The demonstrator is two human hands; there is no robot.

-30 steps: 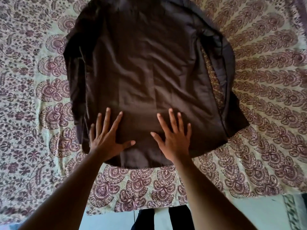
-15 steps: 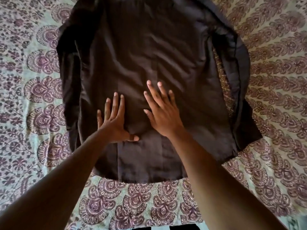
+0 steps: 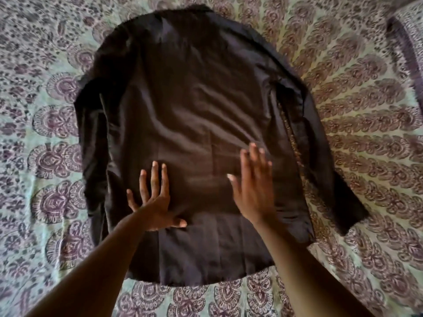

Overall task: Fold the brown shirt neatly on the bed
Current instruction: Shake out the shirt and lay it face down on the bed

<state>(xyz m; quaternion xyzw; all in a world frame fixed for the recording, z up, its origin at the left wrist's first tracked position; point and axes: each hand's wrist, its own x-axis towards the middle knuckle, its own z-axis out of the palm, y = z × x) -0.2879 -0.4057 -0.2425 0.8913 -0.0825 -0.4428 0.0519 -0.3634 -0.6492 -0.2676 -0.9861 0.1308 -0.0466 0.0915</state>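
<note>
Left hand (right hand too) flat on brown shirt.

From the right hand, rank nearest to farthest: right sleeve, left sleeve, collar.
From the right hand:
1. Right sleeve, just beside it at the shirt's right edge.
2. Left sleeve, across the shirt at its left edge.
3. Collar, at the far top.

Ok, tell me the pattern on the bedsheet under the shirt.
The bedsheet is pale green with a purple-maroon floral mandala print, seen in the head view.
</note>
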